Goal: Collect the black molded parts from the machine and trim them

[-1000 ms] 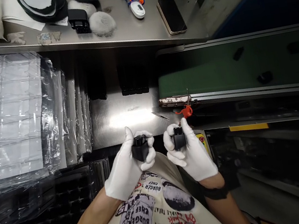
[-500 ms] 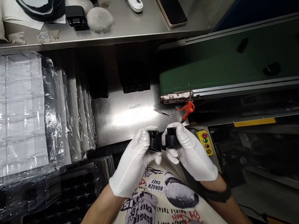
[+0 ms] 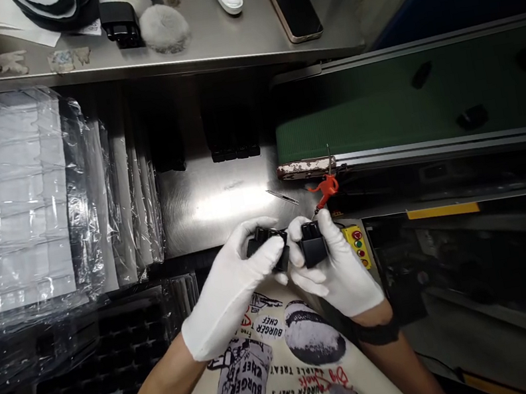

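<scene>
Both my hands wear white gloves and meet in front of my printed shirt. My left hand (image 3: pixel 224 297) is closed on a black plastic part (image 3: pixel 265 232), its thumb lying across the part. My right hand (image 3: pixel 344 274) grips a second boxy black plastic part (image 3: pixel 314 250) between thumb and fingers, held upright. The two parts are side by side, very close; whether they touch is hard to tell. Just beyond the hands, a thin metal tool like tweezers (image 3: pixel 282 196) lies on the steel table (image 3: pixel 213 198). An orange air gun (image 3: pixel 326 190) hangs near my right fingertips.
Stacked clear plastic trays (image 3: pixel 6 199) fill the left side. A green conveyor belt (image 3: pixel 359 107) on the right carries several dark parts. Rows of black parts (image 3: pixel 235 151) stand at the back of the table. The steel shelf (image 3: pixel 237 40) above holds a phone (image 3: pixel 294 7). A yellow button box (image 3: pixel 358 247) sits at right.
My left thumb has moved across its part, which is now turned and tilted. My right hand has shifted slightly right with its part. The whole view has moved a little.
</scene>
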Tool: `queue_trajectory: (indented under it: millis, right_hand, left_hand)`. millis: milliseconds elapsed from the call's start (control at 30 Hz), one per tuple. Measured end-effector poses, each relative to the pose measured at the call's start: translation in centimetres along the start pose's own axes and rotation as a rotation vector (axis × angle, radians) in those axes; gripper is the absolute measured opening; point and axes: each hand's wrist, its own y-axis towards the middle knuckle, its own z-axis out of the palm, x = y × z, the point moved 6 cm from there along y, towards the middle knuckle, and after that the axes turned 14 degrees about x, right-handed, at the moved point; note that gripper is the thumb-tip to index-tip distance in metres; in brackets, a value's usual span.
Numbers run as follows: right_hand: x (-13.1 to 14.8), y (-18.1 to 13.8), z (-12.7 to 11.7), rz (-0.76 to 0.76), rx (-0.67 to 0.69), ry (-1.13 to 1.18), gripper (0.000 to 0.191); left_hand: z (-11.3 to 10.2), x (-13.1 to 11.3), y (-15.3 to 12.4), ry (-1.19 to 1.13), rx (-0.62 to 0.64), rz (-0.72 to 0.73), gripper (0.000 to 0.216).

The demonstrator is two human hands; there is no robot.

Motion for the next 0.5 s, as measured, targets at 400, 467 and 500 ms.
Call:
queue_trajectory:
  millis: [400, 467, 500]
  right_hand:
    - [0.5, -0.2, -0.3, 0.0, -0.147, -0.24, 0.054]
    - [0.7, -0.3, -0.3, -0.012, -0.208, -0.261, 0.052]
    - [0.9, -0.3, -0.1, -0.015, -0.223, -0.248, 0.052]
  left_hand:
    - [-1.0, -0.4, 0.1, 0.268, -0.152, -0.079, 0.065]
    - [-1.1, -0.5, 0.2, 0.282, -0.181, -0.072, 0.065]
    - [-1.2, -0.5, 0.2, 0.279, -0.191, -0.063, 0.065]
